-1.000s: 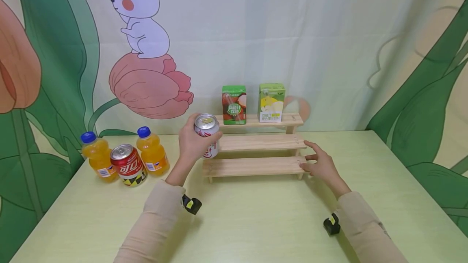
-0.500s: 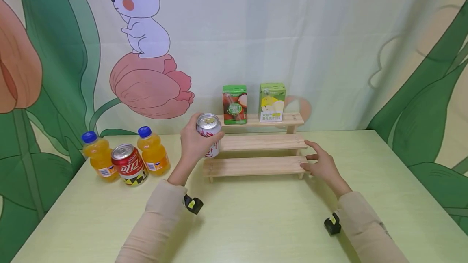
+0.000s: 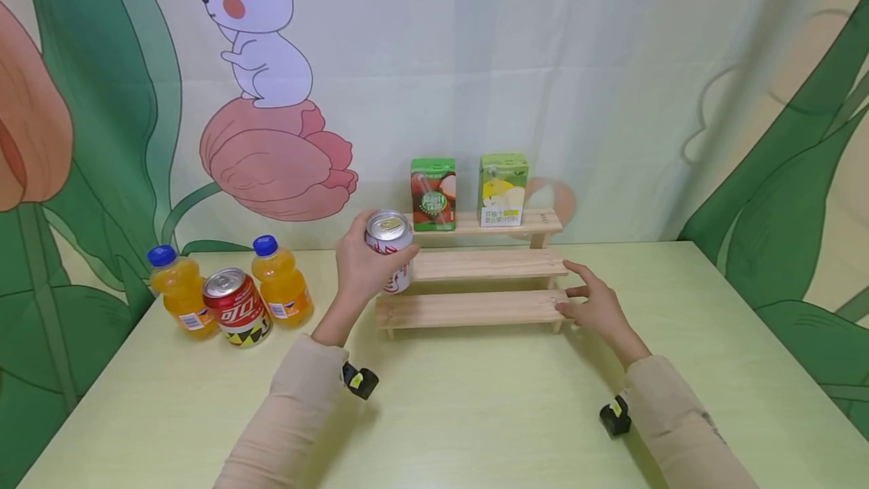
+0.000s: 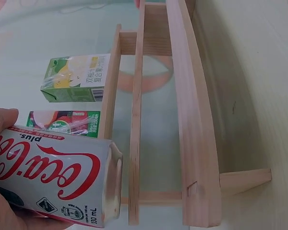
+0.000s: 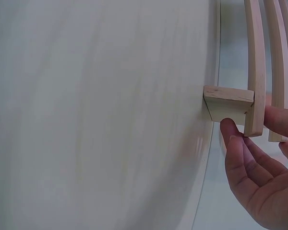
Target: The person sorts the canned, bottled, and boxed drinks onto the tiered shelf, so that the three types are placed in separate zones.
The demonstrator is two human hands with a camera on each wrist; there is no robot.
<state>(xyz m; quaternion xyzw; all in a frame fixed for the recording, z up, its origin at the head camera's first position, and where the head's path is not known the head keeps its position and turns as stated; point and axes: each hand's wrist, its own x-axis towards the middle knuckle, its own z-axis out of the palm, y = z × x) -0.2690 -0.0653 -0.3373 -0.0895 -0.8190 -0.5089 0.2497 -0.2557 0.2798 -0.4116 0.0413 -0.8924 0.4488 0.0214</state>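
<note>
Wooden rack [image 3: 475, 310], silver can [image 3: 390, 235]
Left hand [image 3: 361, 266] clasps the can; right hand [image 3: 599, 308] grips the rack's right end.

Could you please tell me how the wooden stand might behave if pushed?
The wooden stand would probably stay stiff, being built of solid-looking wood. It may slide, as it rests on a smooth-looking table. The cartons upright on top could topple.

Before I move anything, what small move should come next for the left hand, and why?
Probably lower the white can onto the middle shelf at its left end. The left hand holds it near there, its base seemingly not yet touching wood, and the right hand grips the rack at the right end, likely steadying it.
</note>
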